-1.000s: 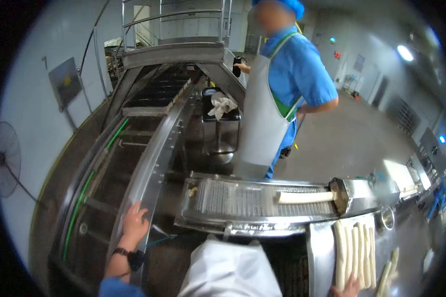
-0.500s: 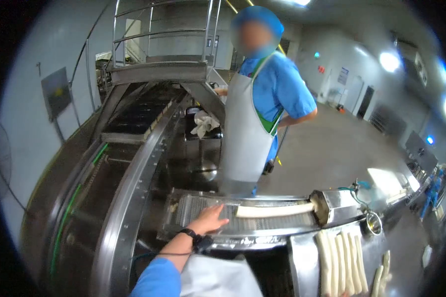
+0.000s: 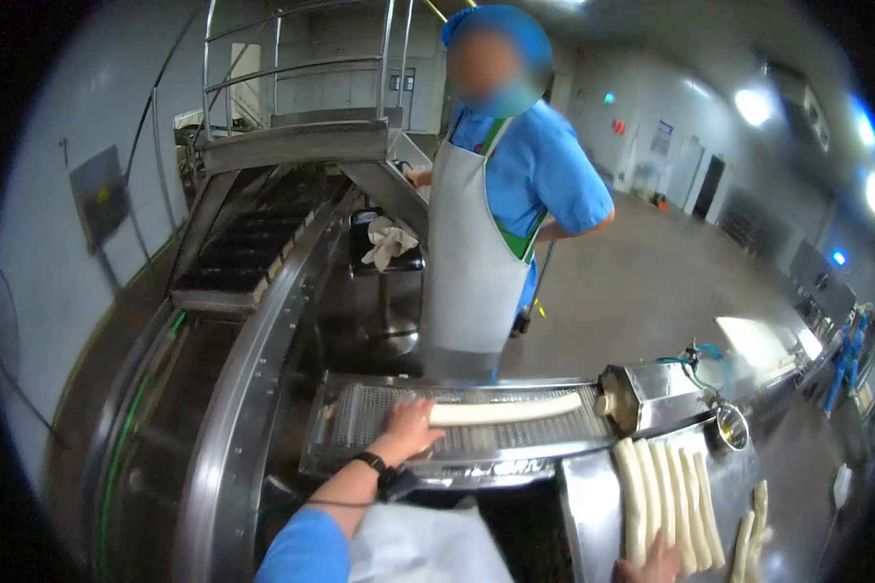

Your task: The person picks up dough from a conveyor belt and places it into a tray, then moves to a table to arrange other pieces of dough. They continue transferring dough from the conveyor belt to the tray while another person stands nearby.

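A long pale dough rope (image 3: 506,411) lies along the mesh conveyor (image 3: 365,413), just left of the metal outlet (image 3: 637,396). Its left end is in my left hand (image 3: 410,428), the fingers closed over it. More dough ropes (image 3: 666,496) lie side by side, several in a row, on the metal tray (image 3: 588,510) at the lower right. My right hand (image 3: 654,562) touches the near ends of the row, its visible fingers stretched forward and apart; the lower part of the hand is cut off by the frame edge.
Across the conveyor stands a co-worker (image 3: 476,233) in a pale apron. A larger conveyor (image 3: 233,408) carrying dark pans (image 3: 243,253) runs along the left. A metal cup (image 3: 732,428) sits beside the outlet, and loose dough pieces (image 3: 749,534) lie right of the row.
The dough rope has moved left, its right end now apart from the outlet. My left hand has closed on its left end. My right hand has come further into view at the dough row.
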`<state>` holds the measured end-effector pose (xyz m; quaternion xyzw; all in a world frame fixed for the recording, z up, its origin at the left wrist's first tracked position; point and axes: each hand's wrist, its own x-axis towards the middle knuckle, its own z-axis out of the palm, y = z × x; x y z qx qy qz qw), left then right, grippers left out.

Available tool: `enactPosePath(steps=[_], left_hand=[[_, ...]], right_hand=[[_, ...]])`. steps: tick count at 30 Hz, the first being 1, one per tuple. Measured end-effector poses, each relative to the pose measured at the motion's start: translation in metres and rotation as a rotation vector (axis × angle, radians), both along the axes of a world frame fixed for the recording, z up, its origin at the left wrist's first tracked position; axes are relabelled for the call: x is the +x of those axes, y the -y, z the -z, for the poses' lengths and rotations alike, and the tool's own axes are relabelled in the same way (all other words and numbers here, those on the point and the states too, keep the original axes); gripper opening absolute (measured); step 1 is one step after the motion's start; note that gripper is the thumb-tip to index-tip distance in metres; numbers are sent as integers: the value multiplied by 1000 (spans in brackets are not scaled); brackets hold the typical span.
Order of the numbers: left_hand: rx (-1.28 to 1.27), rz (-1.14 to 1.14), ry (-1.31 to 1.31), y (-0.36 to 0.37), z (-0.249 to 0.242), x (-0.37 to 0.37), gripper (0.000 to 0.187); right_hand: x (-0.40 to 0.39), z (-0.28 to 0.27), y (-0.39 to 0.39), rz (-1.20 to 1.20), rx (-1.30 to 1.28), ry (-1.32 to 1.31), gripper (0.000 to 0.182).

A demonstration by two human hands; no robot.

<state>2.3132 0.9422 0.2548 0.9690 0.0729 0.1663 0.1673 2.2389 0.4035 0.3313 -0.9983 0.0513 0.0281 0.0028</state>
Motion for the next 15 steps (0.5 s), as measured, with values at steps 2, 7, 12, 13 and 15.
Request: enactPosePath(steps=[2,7,12,13,15], left_hand=[[51,10,-113,1,-13,1,44],[25,50,-175,10,-16,-4,44],[-146,157,-230,23,-13,-27,46],[-145,166,-235,24,-14,-32,45],[-139,162,-213,20,-22,-47,44]], right_hand=[[7,11,5,-56,-9,66,99],[13,12,6,-167,-44,33,98],[18,13,0,-118,72,-224,110],[16,19,2,-156,84,-173,107],[9,33,14,-207,94,-132,105]])
